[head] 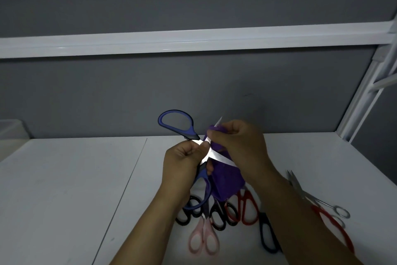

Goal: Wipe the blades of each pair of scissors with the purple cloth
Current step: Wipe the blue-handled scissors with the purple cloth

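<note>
Blue-handled scissors (176, 124) are held above the white table (64, 178), spread wide open. My left hand (182, 163) grips them at the pivot and lower handle. My right hand (236, 146) pinches the purple cloth (225, 181) around the upper blade, whose tip pokes out past my fingers. The other blade crosses in front of the hanging cloth. Below my hands lie several more scissors: a pink pair (204, 241), black pairs (217, 215), and red-handled ones (247, 206).
At the right edge lie slim all-metal scissors (318, 200) and another red pair (335, 228). A dark blue pair (267, 234) is partly under my right forearm. A grey partition with a white rail (193, 39) stands behind the table. A white frame post (365, 92) rises at right.
</note>
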